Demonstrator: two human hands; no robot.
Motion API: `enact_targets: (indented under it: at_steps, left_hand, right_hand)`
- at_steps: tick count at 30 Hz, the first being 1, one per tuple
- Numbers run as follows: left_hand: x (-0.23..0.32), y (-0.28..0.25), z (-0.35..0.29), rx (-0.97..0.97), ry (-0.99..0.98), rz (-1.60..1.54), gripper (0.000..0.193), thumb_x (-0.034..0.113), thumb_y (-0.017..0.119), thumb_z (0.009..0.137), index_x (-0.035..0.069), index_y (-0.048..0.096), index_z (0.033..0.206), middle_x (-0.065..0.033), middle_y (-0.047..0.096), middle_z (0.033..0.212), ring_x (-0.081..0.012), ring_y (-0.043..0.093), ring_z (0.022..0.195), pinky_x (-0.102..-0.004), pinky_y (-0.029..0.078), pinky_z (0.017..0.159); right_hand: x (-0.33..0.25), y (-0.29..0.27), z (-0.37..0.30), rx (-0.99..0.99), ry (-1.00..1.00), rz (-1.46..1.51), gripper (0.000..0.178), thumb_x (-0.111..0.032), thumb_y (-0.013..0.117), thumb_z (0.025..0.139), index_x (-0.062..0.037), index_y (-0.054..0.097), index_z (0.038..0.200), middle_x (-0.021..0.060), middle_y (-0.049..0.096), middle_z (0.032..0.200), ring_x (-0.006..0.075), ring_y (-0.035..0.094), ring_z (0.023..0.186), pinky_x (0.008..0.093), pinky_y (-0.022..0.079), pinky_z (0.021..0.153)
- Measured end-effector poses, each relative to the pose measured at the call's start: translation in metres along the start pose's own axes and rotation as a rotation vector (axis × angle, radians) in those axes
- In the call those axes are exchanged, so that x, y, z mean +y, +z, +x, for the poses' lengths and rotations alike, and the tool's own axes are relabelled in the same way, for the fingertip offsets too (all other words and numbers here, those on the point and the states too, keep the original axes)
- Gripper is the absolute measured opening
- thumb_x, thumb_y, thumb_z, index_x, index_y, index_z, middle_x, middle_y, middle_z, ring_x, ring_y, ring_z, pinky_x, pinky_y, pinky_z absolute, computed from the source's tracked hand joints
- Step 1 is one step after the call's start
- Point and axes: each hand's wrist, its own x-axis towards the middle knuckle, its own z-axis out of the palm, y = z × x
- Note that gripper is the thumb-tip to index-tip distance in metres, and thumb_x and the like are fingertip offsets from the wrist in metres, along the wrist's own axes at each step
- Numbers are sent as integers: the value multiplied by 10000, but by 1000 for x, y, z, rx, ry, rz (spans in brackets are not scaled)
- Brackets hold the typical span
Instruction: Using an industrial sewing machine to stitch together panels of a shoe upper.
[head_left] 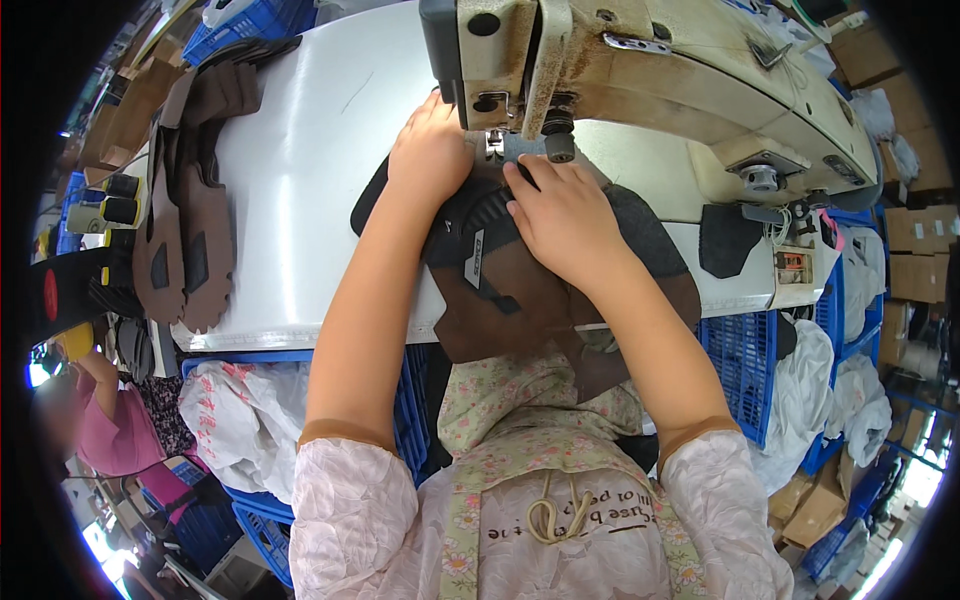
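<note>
A brown-and-black fabric piece (520, 310) with a small light label and a ribbed dark patch lies under the head of a sewing machine (690, 75). Its far part reaches the presser foot (494, 145); its near edge hangs over the table's front. My left hand (432, 150) rests flat to the left of the foot, fingertips partly hidden beside the machine head. On the right side of the foot, my right hand (565, 215) presses the piece with fingers stretched and thumb apart. Exactly how the far edge lies under the needle is hidden.
Stacked brown and dark cut pieces (190, 200) lie on the left of the white table (300, 130). Thread spools (120, 198) stand beyond them. A black scrap (730, 240) lies at right. Blue crates (738, 365) and white bags (250, 420) flank my lap. Another person (118, 420) is at far left.
</note>
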Motion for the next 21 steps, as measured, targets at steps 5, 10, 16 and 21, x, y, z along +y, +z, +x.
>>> enact_targets:
  at_steps: [5, 10, 16, 21]
  left_hand:
    - [2, 0, 9, -41, -49, -17, 363, 127, 585, 823, 18, 643, 1164, -197, 596, 1333, -326, 500, 1333, -418, 394, 1121]
    - [-4, 3, 13, -15, -42, -20, 299, 140, 583, 824, 17, 681, 1078, -233, 577, 1351, -337, 494, 1338, -423, 383, 1127]
    - [-3, 0, 24, -146, -115, -37, 277, 155, 587, 836, 36, 703, 1059, -239, 570, 1360, -333, 470, 1360, -428, 379, 1129]
    - [-6, 0, 19, -38, -126, -91, 314, 204, 639, 835, 76, 704, 1115, -214, 572, 1369, -344, 454, 1370, -444, 377, 1131]
  right_hand:
    - [9, 11, 1, 168, -27, 62, 357, -195, 634, 885, 37, 646, 1156, 132, 639, 1029, 289, 608, 1015, 411, 484, 898]
    - [8, 12, 4, 101, 2, 31, 363, -205, 600, 931, -8, 621, 1235, 166, 626, 1261, 314, 632, 1060, 416, 492, 908]
    - [13, 14, 8, 109, 9, 19, 361, -204, 597, 930, -8, 613, 1234, 155, 617, 1275, 325, 653, 919, 421, 512, 830]
    - [12, 14, 11, 99, 5, 42, 353, -198, 592, 931, -10, 607, 1229, 128, 609, 1284, 325, 647, 904, 430, 511, 806]
